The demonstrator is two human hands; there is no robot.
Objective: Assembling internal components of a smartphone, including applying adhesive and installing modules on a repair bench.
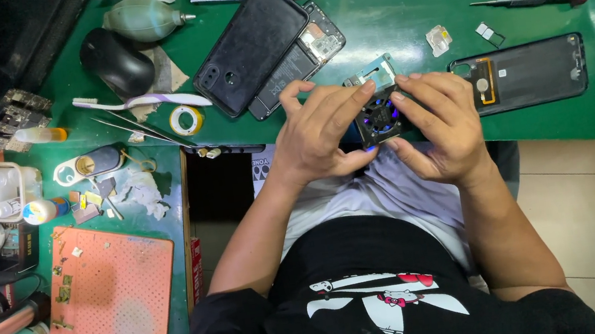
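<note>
While the person leans over the green counter, both hands meet at its near edge around a small square black fan module with a silvery metal clip on top. The left hand has its fingers wrapped on the module's left side, and the right hand has its fingers clamped on the right side, so the module is lifted just above the counter's edge. Just beyond lies a black phone back cover to the right, and a black phone resting on an opened phone body to the left. Farther left sit a black computer mouse and a grey-green rubber blower bulb.
</note>
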